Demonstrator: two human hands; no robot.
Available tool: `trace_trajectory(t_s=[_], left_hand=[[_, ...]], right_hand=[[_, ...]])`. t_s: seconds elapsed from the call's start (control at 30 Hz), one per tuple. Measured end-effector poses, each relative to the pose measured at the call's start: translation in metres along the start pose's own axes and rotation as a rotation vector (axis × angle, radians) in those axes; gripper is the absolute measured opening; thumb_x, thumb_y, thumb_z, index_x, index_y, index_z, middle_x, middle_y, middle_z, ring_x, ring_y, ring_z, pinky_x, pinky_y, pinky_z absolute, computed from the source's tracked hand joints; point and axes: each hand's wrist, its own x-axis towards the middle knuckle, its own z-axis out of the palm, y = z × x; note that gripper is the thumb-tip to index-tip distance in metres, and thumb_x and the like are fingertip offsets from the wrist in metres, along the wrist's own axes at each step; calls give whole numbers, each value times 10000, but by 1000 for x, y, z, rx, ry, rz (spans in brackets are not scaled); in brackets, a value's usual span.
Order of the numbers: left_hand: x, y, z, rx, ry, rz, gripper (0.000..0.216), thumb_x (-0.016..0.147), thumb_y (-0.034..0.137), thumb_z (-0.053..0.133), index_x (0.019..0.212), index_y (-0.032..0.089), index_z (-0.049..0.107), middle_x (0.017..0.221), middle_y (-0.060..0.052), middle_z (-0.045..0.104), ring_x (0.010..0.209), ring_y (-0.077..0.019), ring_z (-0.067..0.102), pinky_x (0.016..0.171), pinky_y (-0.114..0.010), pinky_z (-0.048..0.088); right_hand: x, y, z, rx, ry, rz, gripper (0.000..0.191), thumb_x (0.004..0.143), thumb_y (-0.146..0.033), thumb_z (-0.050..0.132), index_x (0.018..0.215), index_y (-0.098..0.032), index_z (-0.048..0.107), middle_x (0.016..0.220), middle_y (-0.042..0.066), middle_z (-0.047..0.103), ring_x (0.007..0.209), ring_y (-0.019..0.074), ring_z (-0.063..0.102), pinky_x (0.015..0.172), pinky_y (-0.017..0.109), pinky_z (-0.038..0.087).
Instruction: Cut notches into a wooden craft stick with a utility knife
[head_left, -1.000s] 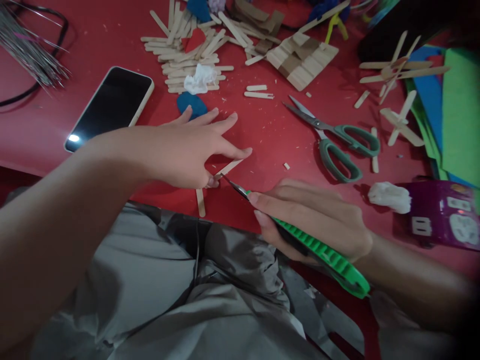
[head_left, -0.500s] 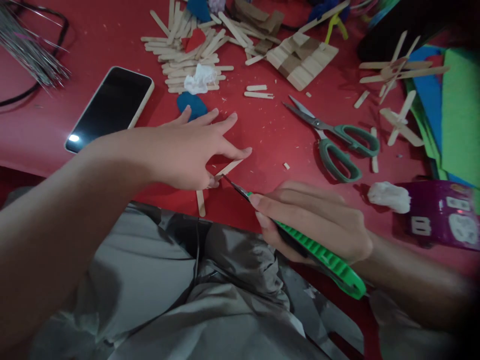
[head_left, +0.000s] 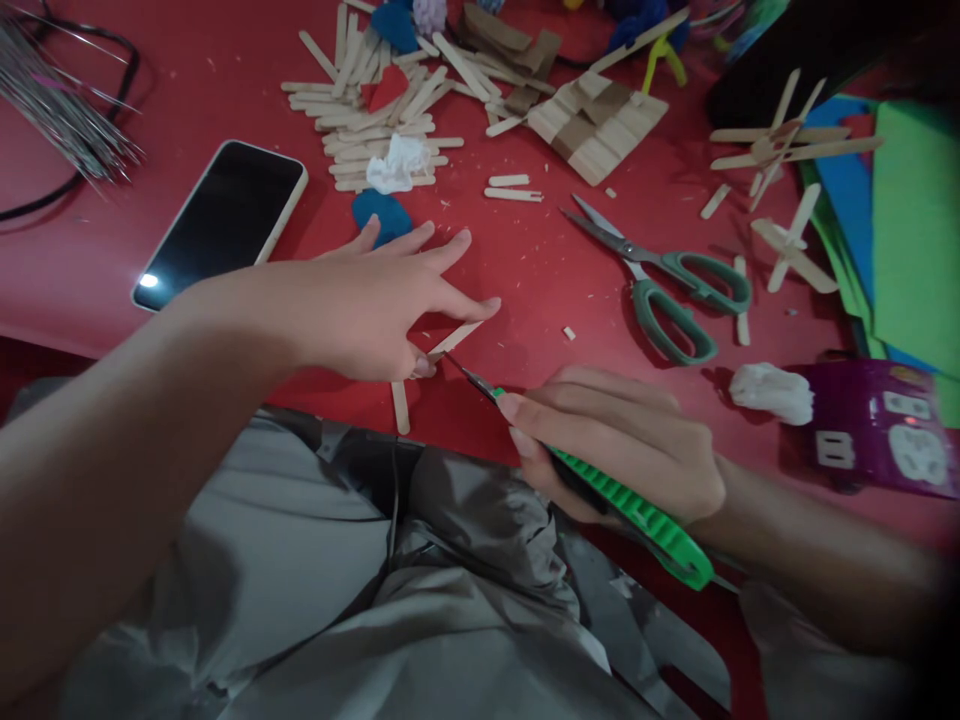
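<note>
Where sticks lie, red tabletop shows.

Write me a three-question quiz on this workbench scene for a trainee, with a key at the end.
1. Multiple choice: what does the right hand hold?
A) a phone
B) a knife
C) a paintbrush

2. True or false: the scissors lie on the red table with their blades apart.

3. Fill in the blank: the fingers of the left hand are spread, and it holds down a thin wooden ____.

Key:
1. B
2. True
3. stick
</note>
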Motion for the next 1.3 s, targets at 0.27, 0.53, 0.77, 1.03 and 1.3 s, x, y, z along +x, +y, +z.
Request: trace_trajectory(t_s=[0.27, 0.53, 0.77, 1.03, 1.3], left_hand=[[-1, -2, -1, 16, -11, 14, 712, 951, 507, 699, 1656, 538, 602, 1960, 138, -5, 1799, -507, 4, 1399, -774, -20], [0, -10, 1, -28, -4, 38, 735, 911, 552, 709, 1639, 567, 609, 1951, 178, -2, 1800, -497, -13, 1406, -752, -48], [-1, -6, -1, -15, -4, 41, 727, 928, 572, 674, 1651, 559, 596, 1955, 180, -6, 1794, -513, -28, 1387, -770, -67], [-1, -7, 0, -26, 2, 47, 725, 921, 605, 687, 1640, 534, 622, 1963, 151, 37, 1794, -525, -12, 1381, -780, -73], [0, -7, 0, 10, -17, 25, 770, 902, 444, 673, 1660, 550, 591, 1956, 162, -24, 1797, -497, -35, 1392, -758, -36]], right_hand=[[2, -1, -5, 44, 18, 63, 322, 921, 74, 665, 1131, -165, 715, 842, 53, 763, 691, 169, 685, 676, 306, 652], [7, -1, -2, 29, 82, 158, 250, 972, -4, 714, 1165, -161, 735, 851, 31, 769, 704, 150, 714, 706, 262, 661], [7, 0, 0, 24, 76, 145, 240, 993, -43, 711, 1182, -189, 727, 843, 26, 759, 684, 160, 684, 672, 283, 657], [9, 0, -2, 25, 31, 62, 303, 957, 45, 663, 1168, -164, 724, 884, 62, 809, 712, 161, 727, 692, 298, 680], [10, -2, -2, 39, 84, 108, 299, 960, 35, 687, 1162, -181, 733, 866, 51, 801, 708, 170, 728, 688, 304, 680]])
